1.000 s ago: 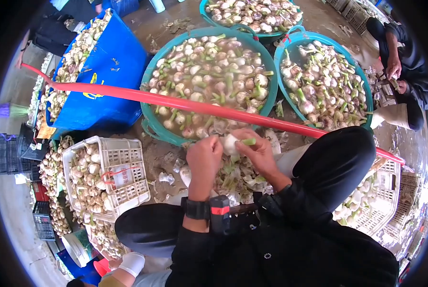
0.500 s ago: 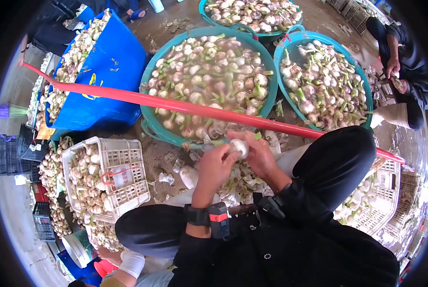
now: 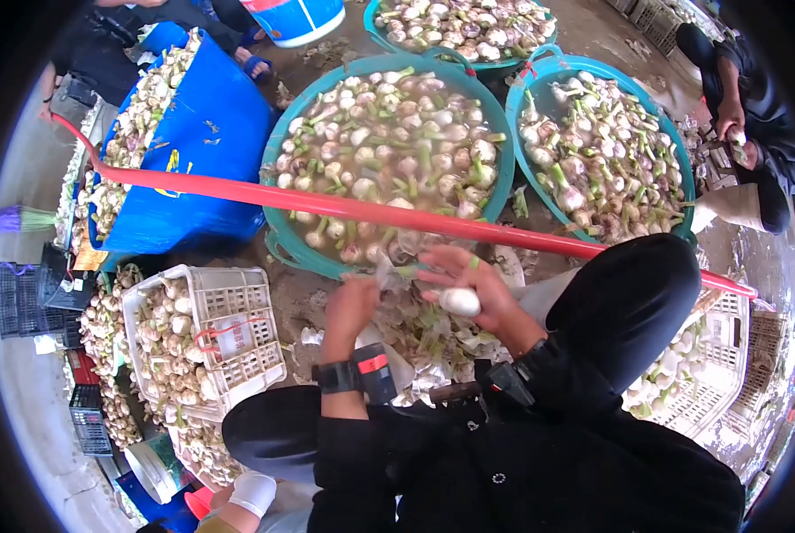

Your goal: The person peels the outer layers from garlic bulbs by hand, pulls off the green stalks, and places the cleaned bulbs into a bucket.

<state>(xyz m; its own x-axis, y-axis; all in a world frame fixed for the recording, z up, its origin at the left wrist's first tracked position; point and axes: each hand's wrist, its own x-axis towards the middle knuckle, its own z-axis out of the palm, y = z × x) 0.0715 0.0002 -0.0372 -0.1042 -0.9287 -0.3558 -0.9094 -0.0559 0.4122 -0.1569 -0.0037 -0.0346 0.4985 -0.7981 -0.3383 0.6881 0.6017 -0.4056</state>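
Observation:
A peeled-looking white garlic bulb rests in my right hand, held against the palm by the thumb while the other fingers are spread. My left hand is to its left, apart from the bulb, with its fingers closed on a pale, thin garlic skin. Below both hands lies a heap of stripped garlic skins and leaves. Just beyond the hands stands a teal tub of murky water with many garlic bulbs floating in it.
A red pole crosses in front of me over the tub. Further teal tubs of garlic stand behind and right. A blue bin and a white crate of garlic are at left, another crate at right. A co-worker's hands hold garlic.
My hands have moved apart. The left has drawn away to the left with garlic skin, and the right fingers have spread around the bulb. A blue-and-white bucket has come into view at the top.

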